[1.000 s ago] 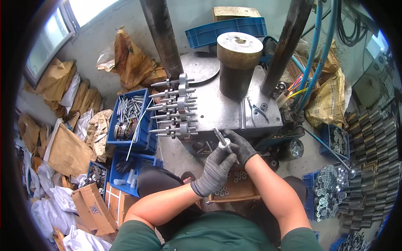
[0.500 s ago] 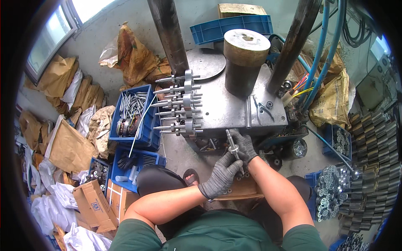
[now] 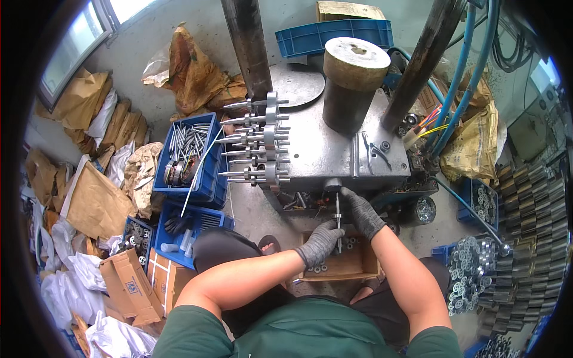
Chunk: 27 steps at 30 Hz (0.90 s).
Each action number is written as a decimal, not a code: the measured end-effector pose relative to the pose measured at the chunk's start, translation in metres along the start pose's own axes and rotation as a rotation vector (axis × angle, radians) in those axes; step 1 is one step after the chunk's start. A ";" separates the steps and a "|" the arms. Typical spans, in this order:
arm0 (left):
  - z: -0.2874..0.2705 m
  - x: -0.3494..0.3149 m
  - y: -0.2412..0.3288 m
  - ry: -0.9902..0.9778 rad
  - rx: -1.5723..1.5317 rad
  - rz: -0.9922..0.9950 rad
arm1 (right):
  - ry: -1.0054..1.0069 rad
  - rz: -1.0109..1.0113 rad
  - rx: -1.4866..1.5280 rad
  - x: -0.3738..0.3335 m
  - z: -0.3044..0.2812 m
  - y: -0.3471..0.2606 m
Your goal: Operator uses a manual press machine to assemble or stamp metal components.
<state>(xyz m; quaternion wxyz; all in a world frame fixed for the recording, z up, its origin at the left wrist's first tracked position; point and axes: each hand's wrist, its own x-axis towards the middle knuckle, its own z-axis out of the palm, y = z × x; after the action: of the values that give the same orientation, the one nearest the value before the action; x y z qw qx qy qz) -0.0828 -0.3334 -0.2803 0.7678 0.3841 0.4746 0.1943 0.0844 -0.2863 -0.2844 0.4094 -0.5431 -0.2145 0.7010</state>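
Note:
A slim metal shaft (image 3: 338,206) with a collar partway along stands nearly upright in the picture, just in front of the press table. Wrapped around its lower part, my gloved left hand (image 3: 321,243) is closed. My gloved right hand (image 3: 363,215) is closed at the upper part, its fingertips close to a round metal fitting (image 3: 332,185) on the table's front edge. Whether the shaft's tip touches that fitting I cannot tell. Several finished-looking shafts with round discs (image 3: 270,143) lie in a row along the table's left edge.
A thick metal cylinder (image 3: 352,89) stands on the press table (image 3: 316,155), near pliers (image 3: 377,154). Below my hands is a shallow brown box (image 3: 358,265) holding small round parts. Blue bins (image 3: 194,161) stand left; stacked metal parts (image 3: 471,271) are at right.
The shaft has swung from a slant to nearly upright and shifted closer to the fitting. My left hand has moved slightly down; my right hand has shifted right, uncovering the fitting and brown box.

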 end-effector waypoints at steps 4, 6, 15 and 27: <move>-0.005 0.020 -0.002 0.028 0.050 0.029 | 0.003 0.034 -0.019 -0.001 -0.003 0.007; -0.006 0.023 -0.004 0.025 0.070 0.045 | -0.029 0.030 -0.078 -0.004 -0.003 0.009; 0.000 0.010 0.001 0.000 -0.167 0.119 | -0.102 -0.055 -0.181 -0.010 0.002 0.007; 0.005 0.005 0.019 0.145 -0.161 0.119 | -0.066 -0.091 -0.167 -0.011 0.017 0.000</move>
<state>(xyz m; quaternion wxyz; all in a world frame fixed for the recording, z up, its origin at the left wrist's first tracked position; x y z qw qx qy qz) -0.0749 -0.3200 -0.2674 0.7468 0.3335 0.4882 0.3045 0.0696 -0.2922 -0.2727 0.3868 -0.5415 -0.3100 0.6791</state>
